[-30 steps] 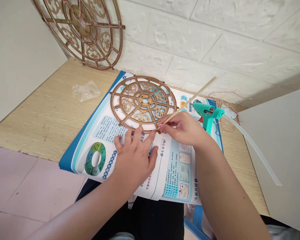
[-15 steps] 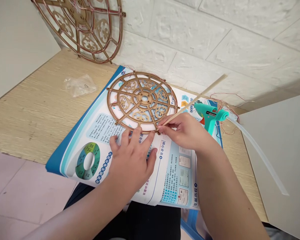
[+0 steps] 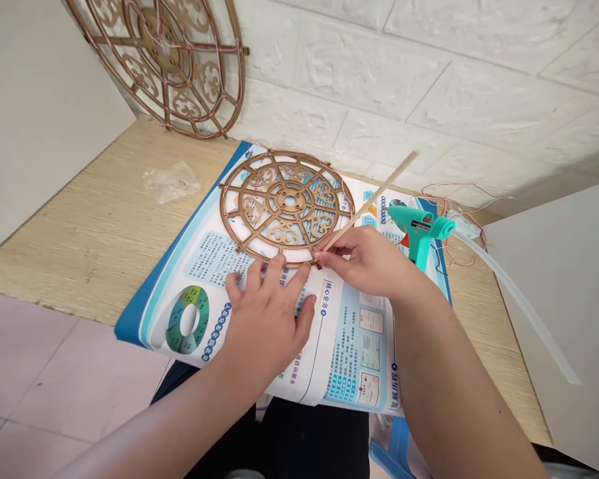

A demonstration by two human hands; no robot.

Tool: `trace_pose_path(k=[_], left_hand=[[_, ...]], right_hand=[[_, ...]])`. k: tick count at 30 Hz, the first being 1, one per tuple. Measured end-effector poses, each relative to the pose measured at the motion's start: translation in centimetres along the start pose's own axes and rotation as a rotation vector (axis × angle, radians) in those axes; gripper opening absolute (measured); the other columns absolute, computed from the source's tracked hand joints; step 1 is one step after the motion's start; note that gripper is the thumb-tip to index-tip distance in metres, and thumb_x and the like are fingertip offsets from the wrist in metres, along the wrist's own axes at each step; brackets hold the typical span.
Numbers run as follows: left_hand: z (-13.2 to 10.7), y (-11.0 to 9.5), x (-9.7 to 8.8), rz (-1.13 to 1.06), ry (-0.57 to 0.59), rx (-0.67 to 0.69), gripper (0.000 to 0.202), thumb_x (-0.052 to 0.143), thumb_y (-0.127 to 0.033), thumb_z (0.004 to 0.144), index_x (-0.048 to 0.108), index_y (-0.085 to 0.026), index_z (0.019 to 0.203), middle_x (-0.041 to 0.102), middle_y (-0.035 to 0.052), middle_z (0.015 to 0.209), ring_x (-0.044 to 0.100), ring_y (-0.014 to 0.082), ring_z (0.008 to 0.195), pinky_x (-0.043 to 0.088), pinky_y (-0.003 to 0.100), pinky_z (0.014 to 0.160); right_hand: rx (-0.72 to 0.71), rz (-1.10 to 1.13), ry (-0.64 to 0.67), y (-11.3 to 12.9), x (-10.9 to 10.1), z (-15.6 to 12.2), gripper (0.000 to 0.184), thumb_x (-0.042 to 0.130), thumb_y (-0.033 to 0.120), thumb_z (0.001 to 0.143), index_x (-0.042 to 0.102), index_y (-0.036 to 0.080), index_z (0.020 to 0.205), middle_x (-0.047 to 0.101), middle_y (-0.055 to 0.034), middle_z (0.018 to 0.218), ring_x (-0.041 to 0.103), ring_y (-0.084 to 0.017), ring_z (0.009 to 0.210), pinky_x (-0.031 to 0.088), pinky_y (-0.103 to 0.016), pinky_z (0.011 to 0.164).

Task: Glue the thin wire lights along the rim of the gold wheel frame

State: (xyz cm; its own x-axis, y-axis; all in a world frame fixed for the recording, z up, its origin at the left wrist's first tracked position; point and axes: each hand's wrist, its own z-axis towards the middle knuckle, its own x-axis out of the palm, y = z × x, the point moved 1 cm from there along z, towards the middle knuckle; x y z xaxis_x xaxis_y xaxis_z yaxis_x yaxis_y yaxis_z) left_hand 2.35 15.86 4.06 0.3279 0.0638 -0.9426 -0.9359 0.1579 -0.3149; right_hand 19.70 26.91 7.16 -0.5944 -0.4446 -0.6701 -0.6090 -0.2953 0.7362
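Observation:
A round bronze-coloured openwork frame (image 3: 290, 201) with spokes and scrolled cut-outs lies flat on a printed poster (image 3: 299, 346). My left hand (image 3: 269, 313) rests at the frame's near edge with fingers spread, fingertips touching the rim. In my right hand (image 3: 369, 259) a thin, pale wooden stick (image 3: 379, 191) is pinched between thumb and fingers. Its lower tip meets the rim near a small tab at the frame's near right, and its other end slants up to the right. Beyond my right hand sits a teal glue gun (image 3: 419, 229) with a long translucent glue stick (image 3: 519, 306) in its back.
A larger, similar frame (image 3: 180, 66) wound with reddish wire leans on the white brick wall (image 3: 369, 73). A clear plastic bag (image 3: 172, 183) lies on the wooden tabletop (image 3: 74, 246). Loose thin wires (image 3: 472, 193) tangle behind the glue gun. White panels (image 3: 559, 299) stand at both sides.
The camera view has shifted slightly. The stick's upper end has swung a little left and stands steeper, its lower tip staying at the rim. My left hand keeps its place on the frame.

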Motion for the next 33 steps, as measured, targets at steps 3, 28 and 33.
trace_pose_path(k=[3, 28, 33], left_hand=[[0.0, 0.0, -0.2, -0.005, 0.016, -0.007, 0.044, 0.044, -0.043, 0.106, 0.061, -0.035, 0.146, 0.057, 0.0125, 0.153, 0.051, 0.0416, 0.134, 0.039, 0.074, 0.106], [0.3, -1.5, -0.9, 0.169, 0.071, 0.029, 0.06, 0.042, -0.057, 0.104, 0.056, -0.027, 0.154, 0.06, 0.0179, 0.151, 0.055, 0.0456, 0.128, 0.047, 0.084, 0.101], [0.4, -1.1, 0.1, 0.218, 0.044, 0.097, 0.063, 0.036, -0.056, 0.106, 0.054, -0.022, 0.156, 0.061, 0.0193, 0.147, 0.055, 0.045, 0.123, 0.049, 0.085, 0.097]], right_hand=[[-0.038, 0.029, -0.051, -0.1, -0.1, 0.0, 0.024, 0.065, 0.037, 0.091, 0.077, 0.021, 0.079, 0.079, -0.0054, 0.085, 0.071, -0.02, 0.076, 0.052, -0.032, 0.066], [-0.014, -0.214, -0.46, 1.8, -1.2, 0.0, 0.046, 0.059, 0.042, 0.096, 0.044, 0.023, 0.058, 0.043, 0.0024, 0.049, 0.034, -0.012, 0.047, 0.028, -0.032, 0.05], [-0.011, -0.314, -0.523, 1.6, -0.6, 0.0, 0.05, 0.062, 0.041, 0.1, 0.046, 0.023, 0.057, 0.043, 0.0037, 0.046, 0.036, -0.011, 0.044, 0.029, -0.03, 0.045]])
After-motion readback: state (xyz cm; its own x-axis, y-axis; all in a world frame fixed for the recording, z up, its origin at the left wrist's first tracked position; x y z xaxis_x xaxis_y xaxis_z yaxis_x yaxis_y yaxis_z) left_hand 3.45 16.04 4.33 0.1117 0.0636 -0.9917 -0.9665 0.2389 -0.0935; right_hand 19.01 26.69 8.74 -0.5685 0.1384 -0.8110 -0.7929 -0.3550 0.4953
